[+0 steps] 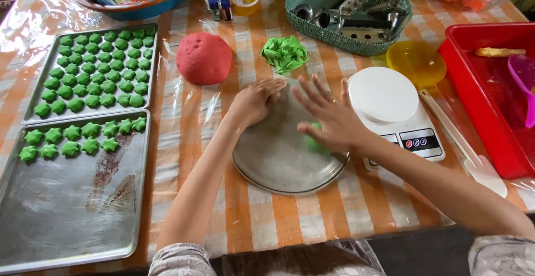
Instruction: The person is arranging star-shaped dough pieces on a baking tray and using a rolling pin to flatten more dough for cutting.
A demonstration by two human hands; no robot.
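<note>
A round metal plate (278, 159) lies at the table's centre. My left hand (256, 101) rests on its far left rim, fingers curled. My right hand (329, 117) lies flat, fingers spread, pressing a piece of green dough (315, 143) onto the plate; most of the piece is hidden under the palm. Beyond the plate sit a crumpled lump of green dough (285, 54) and a red dough ball (204, 58).
Two metal baking trays sit at left: the far tray (156, 69) full of green dough pieces, the near tray (67, 214) with several green stars. A white kitchen scale (390, 109), white spatula (462, 148), yellow bowl (415, 61), red tub (473, 86) and green basket (345, 42) stand at right.
</note>
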